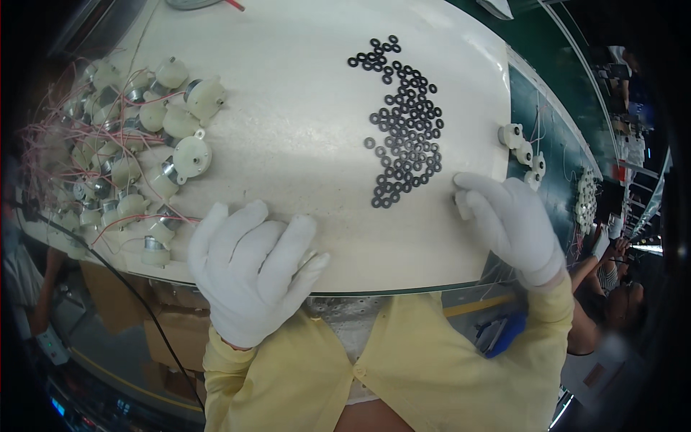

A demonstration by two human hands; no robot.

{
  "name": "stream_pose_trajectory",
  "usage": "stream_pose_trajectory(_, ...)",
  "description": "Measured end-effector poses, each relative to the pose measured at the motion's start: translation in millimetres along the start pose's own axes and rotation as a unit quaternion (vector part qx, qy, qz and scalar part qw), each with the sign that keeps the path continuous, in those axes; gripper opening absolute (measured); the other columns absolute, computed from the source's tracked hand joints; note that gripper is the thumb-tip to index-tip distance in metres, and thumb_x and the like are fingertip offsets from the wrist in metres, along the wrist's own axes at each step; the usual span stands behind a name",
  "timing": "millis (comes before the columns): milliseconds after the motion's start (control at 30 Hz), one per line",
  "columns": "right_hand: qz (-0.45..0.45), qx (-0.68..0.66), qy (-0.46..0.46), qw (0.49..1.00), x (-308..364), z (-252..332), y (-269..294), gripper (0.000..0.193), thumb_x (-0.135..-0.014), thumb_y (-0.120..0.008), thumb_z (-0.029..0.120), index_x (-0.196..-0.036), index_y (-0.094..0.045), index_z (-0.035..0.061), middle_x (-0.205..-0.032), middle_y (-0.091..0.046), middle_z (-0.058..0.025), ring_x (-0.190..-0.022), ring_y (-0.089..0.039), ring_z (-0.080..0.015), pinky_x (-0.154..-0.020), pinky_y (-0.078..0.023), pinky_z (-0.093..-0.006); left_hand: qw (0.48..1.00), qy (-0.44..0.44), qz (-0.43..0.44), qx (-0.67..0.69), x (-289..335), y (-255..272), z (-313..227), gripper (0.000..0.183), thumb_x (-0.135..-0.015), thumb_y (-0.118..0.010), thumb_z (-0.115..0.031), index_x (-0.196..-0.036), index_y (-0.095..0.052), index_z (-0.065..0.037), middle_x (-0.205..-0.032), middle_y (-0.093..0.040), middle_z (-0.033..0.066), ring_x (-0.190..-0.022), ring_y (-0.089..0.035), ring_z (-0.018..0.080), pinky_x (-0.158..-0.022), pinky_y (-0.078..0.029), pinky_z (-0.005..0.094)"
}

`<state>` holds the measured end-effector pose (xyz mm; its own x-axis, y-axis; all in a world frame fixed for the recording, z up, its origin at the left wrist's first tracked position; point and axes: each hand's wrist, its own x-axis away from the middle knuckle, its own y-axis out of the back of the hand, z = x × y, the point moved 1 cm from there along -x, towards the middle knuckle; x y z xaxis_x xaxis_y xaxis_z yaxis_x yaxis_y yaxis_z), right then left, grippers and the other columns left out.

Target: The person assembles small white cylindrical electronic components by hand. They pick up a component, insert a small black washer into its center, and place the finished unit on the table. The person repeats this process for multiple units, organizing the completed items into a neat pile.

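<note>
My left hand, in a white glove, is over the near edge of the table, its fingers stretched and slightly apart. I see nothing held in it. Beside it, at the left, lie several small motors with cream plastic housings, silver bodies and pink wires. My right hand, also gloved, is over the table's right side. Its fingers are bent toward the thumb, and a small pale piece, or the thumb tip, shows between them; I cannot tell which. Black rubber rings are spread loosely on the table, left of and beyond this hand.
The white tabletop ends close before my body. Right of it is a green surface with a few motors and a further cluster. A black cable crosses the left corner. Cardboard boxes stand below; other people are at the right.
</note>
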<state>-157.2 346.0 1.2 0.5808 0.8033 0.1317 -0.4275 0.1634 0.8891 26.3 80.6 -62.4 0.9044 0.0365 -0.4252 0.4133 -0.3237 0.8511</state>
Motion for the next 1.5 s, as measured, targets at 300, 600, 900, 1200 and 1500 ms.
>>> stream_pose_trajectory(300, -0.091, 0.151, -0.148, 0.973, 75, -30, -11, 0.036, -0.089, -0.068, 0.01, -0.124, -0.068, 0.0077, -0.073, -0.067, -0.0044, -0.059, -0.058, -0.0261, -0.062, -0.044, -0.038, 1.0, -0.003, 0.015, -0.007, -1, 2, -1, 0.044, -0.08, -0.08, -0.029, -0.121, -0.07, -0.015, -0.102, -0.062, 0.0023, -0.11, -0.059, 0.0284, -0.107, -0.041, 0.0523)
stream_pose_trajectory(600, -0.149, 0.206, -0.061, 0.965, 53, 1, -15, 0.037, -0.079, -0.083, 0.032, -0.108, -0.069, 0.0161, -0.079, -0.059, 0.0008, -0.07, -0.057, -0.0222, -0.071, -0.039, -0.0374, 1.0, -0.006, 0.011, -0.016, -2, 1, -3, 0.042, -0.086, -0.075, -0.025, -0.125, -0.068, -0.015, -0.103, -0.062, 0.0039, -0.107, -0.061, 0.0301, -0.105, -0.043, 0.0533)
stream_pose_trajectory(900, -0.22, 0.235, -0.062, 0.945, 72, -11, -23, 0.031, -0.077, -0.083, 0.018, -0.105, -0.067, 0.0183, -0.085, -0.062, 0.0013, -0.074, -0.06, -0.023, -0.073, -0.041, -0.0382, 0.998, -0.034, 0.047, -0.013, -6, 3, -3, 0.047, -0.087, -0.075, -0.026, -0.131, -0.065, -0.012, -0.103, -0.061, 0.0062, -0.107, -0.06, 0.033, -0.104, -0.043, 0.0552)
stream_pose_trajectory(1200, -0.251, 0.321, -0.105, 0.907, 54, -33, 2, 0.027, -0.08, -0.078, 0.014, -0.106, -0.07, 0.0163, -0.085, -0.066, 0.0007, -0.073, -0.063, -0.0236, -0.067, -0.043, -0.0386, 0.999, -0.034, 0.03, 0.0, -6, 0, -8, 0.056, -0.083, -0.079, -0.018, -0.135, -0.061, -0.011, -0.101, -0.06, 0.006, -0.108, -0.06, 0.0326, -0.103, -0.043, 0.0527)
stream_pose_trajectory(1500, -0.24, 0.139, 0.127, 0.952, -1, 79, 2, 0.037, -0.067, -0.079, 0.011, -0.103, -0.068, 0.0094, -0.099, -0.069, -0.0094, -0.072, -0.063, -0.0282, -0.066, -0.048, -0.0416, 0.977, 0.028, -0.065, 0.2, -22, 13, -27, 0.044, -0.081, -0.075, -0.018, -0.117, -0.064, 0.005, -0.091, -0.064, 0.0118, -0.077, -0.061, 0.0343, -0.074, -0.051, 0.0462)
